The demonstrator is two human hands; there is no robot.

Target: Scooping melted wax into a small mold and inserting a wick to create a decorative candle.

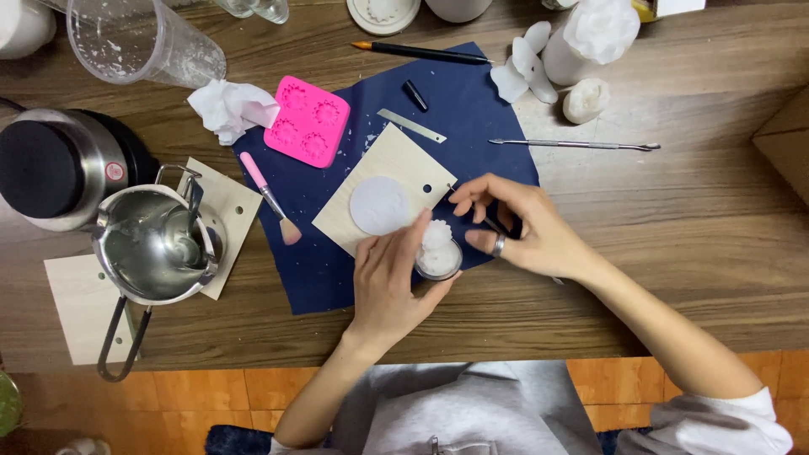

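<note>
My left hand (392, 282) is wrapped around a small round metal tin (440, 261) filled with white wax, with a white flower-shaped piece (436, 235) on top. My right hand (522, 227), a ring on one finger, hovers just right of the tin and pinches a thin dark tool (497, 226) whose tip points at the flower. Both hands rest over a dark blue cloth (472, 118). Beside them lies a light wooden board (404, 164) carrying a flat white disc (379, 205).
A pink flower mould (308, 120), pink brush (268, 195), crumpled tissue (229, 108), metal strip (411, 125), and metal sculpting tool (573, 145) lie around. White wax flowers (556, 59) sit at the back. A steel pouring pot (152, 244), kettle (50, 164) and plastic cup (135, 38) stand left.
</note>
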